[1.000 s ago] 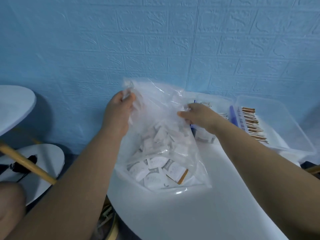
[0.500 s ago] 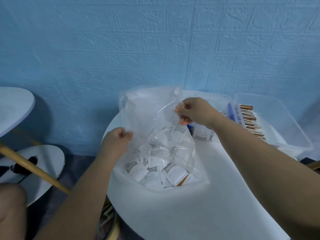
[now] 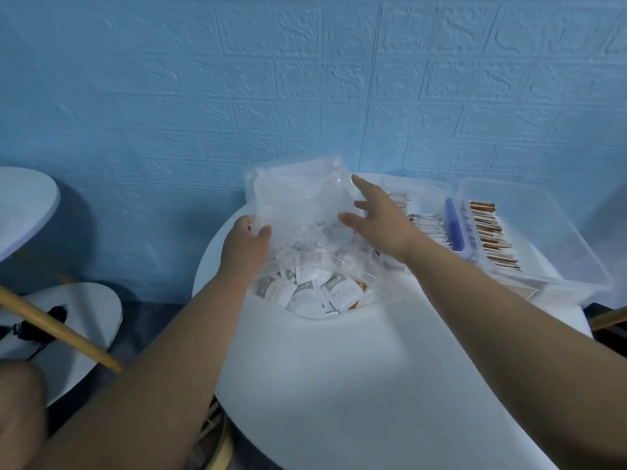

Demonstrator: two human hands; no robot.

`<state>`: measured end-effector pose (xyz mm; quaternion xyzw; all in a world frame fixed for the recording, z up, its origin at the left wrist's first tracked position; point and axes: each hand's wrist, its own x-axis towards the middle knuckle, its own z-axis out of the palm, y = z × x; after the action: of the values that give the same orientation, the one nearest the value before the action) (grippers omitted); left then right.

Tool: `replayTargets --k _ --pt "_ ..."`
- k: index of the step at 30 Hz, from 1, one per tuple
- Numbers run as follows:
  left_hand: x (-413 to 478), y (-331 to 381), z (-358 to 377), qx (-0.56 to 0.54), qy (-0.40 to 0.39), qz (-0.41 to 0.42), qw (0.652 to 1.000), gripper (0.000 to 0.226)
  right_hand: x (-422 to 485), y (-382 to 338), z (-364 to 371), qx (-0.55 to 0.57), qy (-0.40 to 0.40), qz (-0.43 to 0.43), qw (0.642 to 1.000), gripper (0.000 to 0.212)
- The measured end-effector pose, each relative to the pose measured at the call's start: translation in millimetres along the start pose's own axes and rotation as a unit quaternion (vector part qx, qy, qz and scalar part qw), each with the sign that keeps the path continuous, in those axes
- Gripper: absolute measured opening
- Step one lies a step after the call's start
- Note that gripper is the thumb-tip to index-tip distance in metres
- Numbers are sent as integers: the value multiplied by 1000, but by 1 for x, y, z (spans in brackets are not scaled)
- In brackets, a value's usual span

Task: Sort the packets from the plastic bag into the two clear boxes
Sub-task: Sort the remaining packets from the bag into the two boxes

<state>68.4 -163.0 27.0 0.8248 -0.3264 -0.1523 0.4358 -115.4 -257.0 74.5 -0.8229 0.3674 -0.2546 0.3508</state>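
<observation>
A clear plastic bag [image 3: 298, 201] stands on the round white table [image 3: 356, 368], its lower part full of several white sugar packets [image 3: 312, 293]. My left hand [image 3: 246, 247] pinches the bag's left edge. My right hand [image 3: 380, 218] hovers at the bag's right side with fingers spread, holding nothing. Two clear boxes sit at the right: the nearer one [image 3: 427, 195] holds white packets, the farther one [image 3: 543, 239] holds a row of brown-tipped packets [image 3: 492, 235].
A blue textured wall [image 3: 305, 79] rises right behind the table. Another white table top [image 3: 23, 205] and a white seat [image 3: 68, 327] with a wooden leg [image 3: 57, 330] stand at the left. A blue clip [image 3: 454, 225] lies between the boxes.
My right hand has let go of the bag's top edge and opened its fingers. My left hand dropped lower along the bag's left edge, and the bag settled down onto the table.
</observation>
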Motion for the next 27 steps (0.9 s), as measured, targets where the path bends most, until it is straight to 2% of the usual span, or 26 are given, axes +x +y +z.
replayTargets --k 2,3,5,7,9,11,16,19,22,24,27 --pt "-5 -5 -3 37 17 32 999 48 -18 3 7 -3 57 -94 994 35" --pt "-12 -6 -6 49 41 61 996 48 -29 6 11 -8 60 -130 990 24" --pt "-30 -9 -8 62 111 160 979 44 -51 13 19 -23 18 -177 984 14" --pt "-55 -12 -6 73 161 274 945 34 -70 25 29 -63 -32 -203 977 15" --pt "-80 -16 3 74 123 356 923 30 -79 41 40 -118 -47 -207 970 17" --pt "-97 -25 16 105 49 403 908 27 -81 56 49 -140 -18 -199 970 18" --pt "-106 -47 37 209 -12 352 912 48 -86 62 66 -118 48 -99 987 45" --pt "-104 -46 39 218 -23 338 915 48 -88 60 72 -125 63 -77 987 50" --pt "-105 -47 38 205 -14 340 918 43 -92 58 73 -129 77 -65 987 46" --pt "-106 -47 37 194 -6 338 921 43 -95 57 74 -130 107 -84 982 35" --pt "-106 -45 35 162 12 308 938 46 -100 52 69 -65 131 -51 988 27"
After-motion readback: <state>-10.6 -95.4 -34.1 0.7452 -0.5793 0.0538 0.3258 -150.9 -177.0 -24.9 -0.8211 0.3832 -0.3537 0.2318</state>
